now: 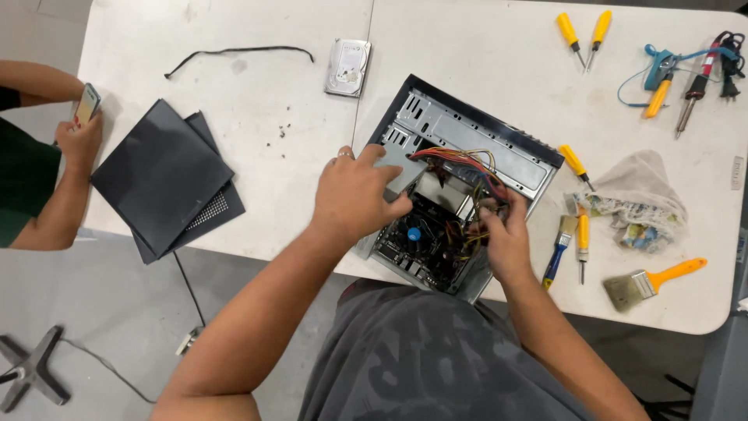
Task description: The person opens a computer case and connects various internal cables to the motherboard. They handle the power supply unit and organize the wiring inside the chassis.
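Observation:
An open desktop computer case (pixel 475 129) lies on its side on the white table (pixel 273 101), with its motherboard and a blue-centred cooler fan (pixel 414 234) exposed. My left hand (pixel 354 195) grips the grey power supply box (pixel 401 168) at the case's left edge. Inside the case on the right, my right hand (pixel 502 234) has its fingers closed on a bundle of red, yellow and black cables (pixel 467 160).
Two dark side panels (pixel 164 179) lie at the left. A hard drive (pixel 348 67) and a black cable tie (pixel 234 53) sit at the back. Yellow-handled screwdrivers (pixel 584 31), a soldering iron (pixel 697 86), a cloth (pixel 643 195) and brushes (pixel 650 282) lie right. Another person's hand holds a phone (pixel 86 105).

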